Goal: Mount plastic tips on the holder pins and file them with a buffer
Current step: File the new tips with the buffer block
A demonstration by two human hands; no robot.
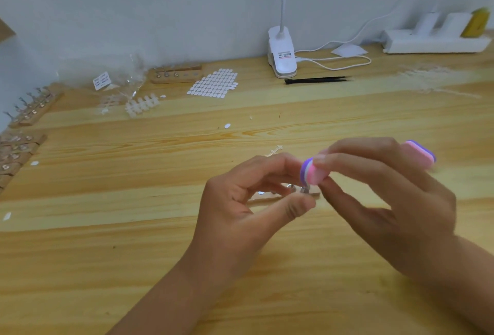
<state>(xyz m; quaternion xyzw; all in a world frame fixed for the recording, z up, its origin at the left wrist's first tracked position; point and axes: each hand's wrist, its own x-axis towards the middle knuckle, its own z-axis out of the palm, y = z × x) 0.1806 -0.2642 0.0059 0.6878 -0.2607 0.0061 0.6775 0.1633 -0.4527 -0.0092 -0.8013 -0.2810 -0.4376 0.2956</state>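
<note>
- The right hand [387, 201] pinches the buffer [312, 175], at 3 o'clock from the left hand [248, 201].
- The left hand's fingers curl round the pins [304, 189] of the holder [263, 197]. I cannot tell if they pinch.
- The tip there is too small to see.
- I think filing is the step: hold the holder steady and rub softly, with short strokes.
- Spare tips [141, 106] lie far off at 11 o'clock.

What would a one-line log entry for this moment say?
stage: filing | right hand: pinches buffer | left hand: curled round holder | buffer end: at pins
</note>
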